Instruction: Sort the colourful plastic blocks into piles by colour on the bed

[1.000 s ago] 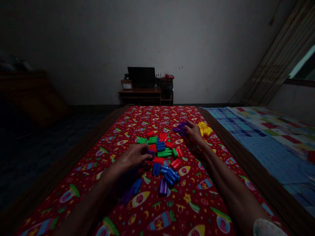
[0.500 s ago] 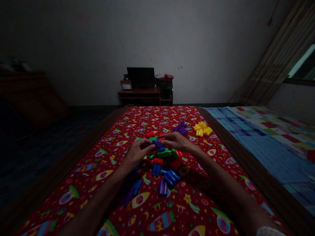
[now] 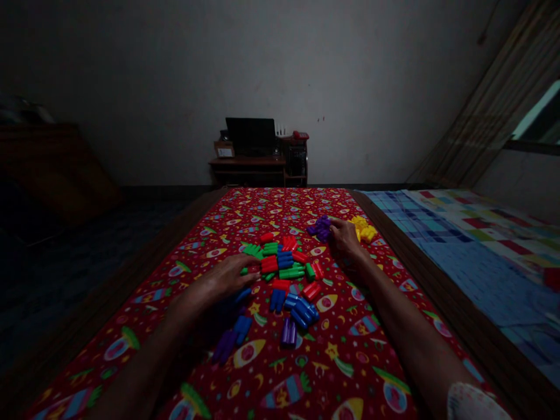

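Observation:
Finger-shaped plastic toy blocks lie in a loose mixed pile of red, green and blue on a red patterned cloth (image 3: 280, 379). My left hand (image 3: 230, 275) hovers low at the pile's left edge, thumb and fingers apart, with a bit of green block (image 3: 244, 271) showing between them. Farther off, my right hand (image 3: 344, 236) pinches at the right side of a purple block cluster (image 3: 320, 228); its fingertips partly cover the piece. Just behind that hand sits a yellow block cluster (image 3: 365, 229), partly hidden by it. A red block (image 3: 269, 264) and a blue block (image 3: 285, 259) lie mid-pile.
Nearer me are blue blocks (image 3: 301, 311), a purple block (image 3: 289, 332) and a joined blue and purple piece (image 3: 233, 339). A desk with a monitor (image 3: 251, 136) stands by the far wall. To the right lies a checked blue cloth (image 3: 420, 251).
My right hand has moved from the pile, right and away from me, to the purple cluster. The purple piece held over the pile has left there. My left hand has drawn slightly left and lower.

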The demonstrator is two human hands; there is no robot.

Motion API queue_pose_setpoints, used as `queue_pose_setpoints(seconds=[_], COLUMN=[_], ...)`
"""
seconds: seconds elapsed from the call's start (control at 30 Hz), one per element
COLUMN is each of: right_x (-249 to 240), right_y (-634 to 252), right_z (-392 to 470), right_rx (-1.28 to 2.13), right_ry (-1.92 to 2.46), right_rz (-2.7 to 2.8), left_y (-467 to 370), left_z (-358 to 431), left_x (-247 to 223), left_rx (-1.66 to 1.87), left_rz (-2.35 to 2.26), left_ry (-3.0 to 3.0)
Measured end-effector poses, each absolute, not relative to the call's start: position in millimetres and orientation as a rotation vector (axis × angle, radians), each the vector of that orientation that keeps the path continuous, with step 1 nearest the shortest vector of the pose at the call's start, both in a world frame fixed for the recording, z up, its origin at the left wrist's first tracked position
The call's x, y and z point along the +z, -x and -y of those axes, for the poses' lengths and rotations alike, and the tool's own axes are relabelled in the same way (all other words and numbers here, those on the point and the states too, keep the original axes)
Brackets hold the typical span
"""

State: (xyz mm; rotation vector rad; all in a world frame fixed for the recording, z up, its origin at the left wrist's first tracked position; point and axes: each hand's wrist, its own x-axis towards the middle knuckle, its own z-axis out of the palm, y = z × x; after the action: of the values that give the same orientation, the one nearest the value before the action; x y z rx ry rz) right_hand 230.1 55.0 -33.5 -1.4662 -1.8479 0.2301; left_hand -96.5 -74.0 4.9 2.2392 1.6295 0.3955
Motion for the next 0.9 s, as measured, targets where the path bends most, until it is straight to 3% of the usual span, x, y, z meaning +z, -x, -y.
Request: queue_pose_setpoints(seconds=[0.27,0.43,0.57,0.67,0.77,0.9], right_x=[-28.3,6.8,20.9,9.0,-8.1,-18.7], right_y=[-225.7,-194.6,-150.4,-123.4,-117.3,-145.8], right_z=[-49.5,-12.6,52.3,101.3,129.8,133.2], right_rx=[0.174,0.290,0.629,0.428,0.146,0.026], right_ry=[1.482,1.271,0.651,0.298,0.298,0.435], right_rz=[1.993,2.234,2.758,3.014,3.047,2.904], left_y=[96.9,93.8,98.3,102.1,111.7,136.2], left_z=[85.1,71.8,59.8,57.4,63.3,99.1], left_x=[-12.0,-18.5,-24.6,-22.6,-16.5,-23.6], left_rx=[0.006,0.250,0.534,0.611,0.596,0.578], left_rz=[-1.626,-1.617,-1.682,-1.708,-1.734,-1.722], left_ry=[-2.282,-2.303,-2.247,-2.232,-2.244,-2.296])
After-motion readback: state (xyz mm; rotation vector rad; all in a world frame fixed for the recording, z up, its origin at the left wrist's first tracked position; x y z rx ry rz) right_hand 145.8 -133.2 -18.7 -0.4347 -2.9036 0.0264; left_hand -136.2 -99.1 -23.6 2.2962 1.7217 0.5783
